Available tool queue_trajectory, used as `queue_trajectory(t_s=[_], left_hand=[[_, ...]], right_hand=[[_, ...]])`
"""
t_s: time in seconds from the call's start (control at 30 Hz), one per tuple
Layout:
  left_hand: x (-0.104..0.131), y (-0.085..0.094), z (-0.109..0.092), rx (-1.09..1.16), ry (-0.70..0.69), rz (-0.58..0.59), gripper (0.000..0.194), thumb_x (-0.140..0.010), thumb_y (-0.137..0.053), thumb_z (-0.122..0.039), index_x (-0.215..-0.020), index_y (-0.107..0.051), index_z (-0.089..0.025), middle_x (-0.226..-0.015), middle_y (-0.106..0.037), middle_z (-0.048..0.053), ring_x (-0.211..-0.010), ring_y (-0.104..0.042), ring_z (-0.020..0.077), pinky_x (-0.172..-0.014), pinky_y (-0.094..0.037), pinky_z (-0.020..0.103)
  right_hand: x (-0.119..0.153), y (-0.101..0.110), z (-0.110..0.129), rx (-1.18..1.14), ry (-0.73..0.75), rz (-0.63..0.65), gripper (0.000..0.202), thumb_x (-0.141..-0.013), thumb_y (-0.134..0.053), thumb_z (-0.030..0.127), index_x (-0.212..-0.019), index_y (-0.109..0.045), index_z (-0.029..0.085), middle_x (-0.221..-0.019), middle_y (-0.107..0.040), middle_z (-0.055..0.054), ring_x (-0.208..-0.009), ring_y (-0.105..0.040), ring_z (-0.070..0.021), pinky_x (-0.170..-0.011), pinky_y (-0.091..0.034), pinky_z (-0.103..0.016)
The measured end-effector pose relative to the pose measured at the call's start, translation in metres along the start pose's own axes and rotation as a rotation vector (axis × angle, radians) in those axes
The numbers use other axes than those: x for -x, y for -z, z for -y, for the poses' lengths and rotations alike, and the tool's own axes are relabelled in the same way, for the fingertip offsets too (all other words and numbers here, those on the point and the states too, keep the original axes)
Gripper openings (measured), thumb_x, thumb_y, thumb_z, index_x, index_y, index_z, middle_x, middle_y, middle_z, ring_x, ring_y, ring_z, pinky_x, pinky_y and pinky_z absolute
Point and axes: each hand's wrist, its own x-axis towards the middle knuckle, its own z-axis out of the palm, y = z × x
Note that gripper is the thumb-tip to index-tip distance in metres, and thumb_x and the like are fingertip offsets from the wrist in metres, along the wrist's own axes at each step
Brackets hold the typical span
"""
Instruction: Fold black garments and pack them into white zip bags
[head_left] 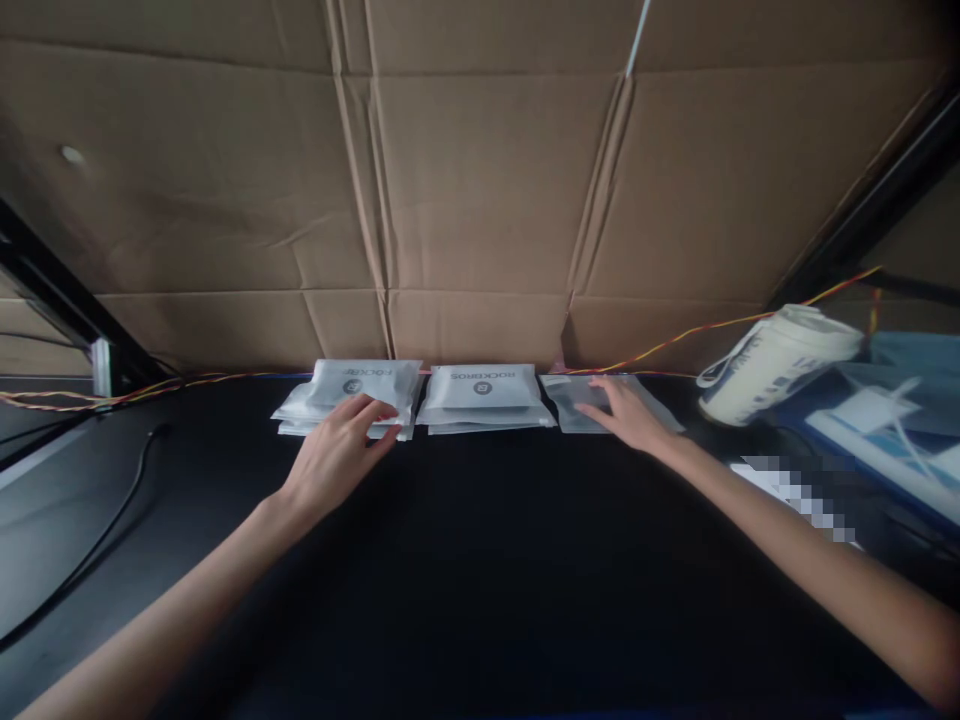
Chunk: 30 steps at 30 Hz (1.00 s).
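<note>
Pouches lie under left hand, fingers curled, grip unclear; right hand, spread.

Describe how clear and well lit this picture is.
Head view: dim, the table almost black mid-frame, with a pale sheen at left; head view: soft, though lettering on the middle packet reads; head view: sides look stretched, perhaps by a wide lens; head view: blocky pixels hide part of a white item at right.

Room above black tabletop before pouches; cardboard wall blocks behind; cup obstructs right.
</note>
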Motion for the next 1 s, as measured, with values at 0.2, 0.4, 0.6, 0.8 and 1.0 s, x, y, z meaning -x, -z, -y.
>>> queue_trajectory(t_s=[0.2,0.4,0.6,0.8,1.0], left_hand=[[-0.008,-0.014,0.034,-0.421,-0.254,-0.078,0.023,-0.092,-0.046,-0.028,-0.106,-0.06,-0.017,-0.106,-0.057,0.012,-0.094,-0.057,0.0254,-0.073,-0.051,0.036],[-0.017,-0.029,0.037,-0.531,-0.34,-0.06,0.021,-0.094,-0.04,-0.021,-0.098,-0.061,-0.018,-0.096,-0.064,0.01,-0.09,-0.058,0.0251,-0.075,-0.046,0.038],[-0.021,-0.015,0.039,-0.552,-0.27,-0.197,0.023,-0.096,-0.04,-0.028,-0.094,-0.06,-0.017,-0.092,-0.068,0.008,-0.087,-0.061,0.0248,-0.078,-0.042,0.038],[-0.03,0.038,0.039,-0.554,-0.047,-0.462,0.029,-0.092,-0.048,-0.041,-0.093,-0.061,-0.015,-0.091,-0.065,0.005,-0.09,-0.059,0.0222,-0.086,-0.041,0.038],[-0.034,0.074,0.007,-0.516,0.02,-0.665,0.03,-0.09,-0.052,-0.041,-0.094,-0.062,-0.013,-0.091,-0.063,0.003,-0.098,-0.057,0.0217,-0.089,-0.044,0.038]], right_hand=[[-0.001,0.004,0.01,-0.042,0.055,-0.099,0.052,-0.088,-0.043,0.059,-0.114,-0.051,0.014,-0.13,-0.051,-0.017,-0.125,-0.045,-0.029,-0.103,-0.036,-0.048],[0.014,0.044,0.054,-0.098,0.216,-0.308,0.019,-0.091,-0.051,0.034,-0.105,-0.053,0.02,-0.116,-0.058,-0.011,-0.113,-0.055,-0.0234,-0.097,-0.044,-0.046],[0.031,0.074,0.094,-0.053,0.424,-0.384,0.012,-0.085,-0.057,0.016,-0.096,-0.055,0.022,-0.1,-0.065,-0.007,-0.099,-0.061,-0.0217,-0.094,-0.047,-0.048],[0.046,0.089,0.124,-0.097,0.54,-0.359,0.015,-0.083,-0.056,0.011,-0.092,-0.057,0.023,-0.088,-0.068,-0.001,-0.086,-0.064,-0.0163,-0.096,-0.046,-0.047],[0.057,0.105,0.153,-0.187,0.527,-0.33,0.013,-0.084,-0.055,0.008,-0.088,-0.057,0.021,-0.079,-0.066,0.001,-0.074,-0.062,-0.013,-0.096,-0.046,-0.046]])
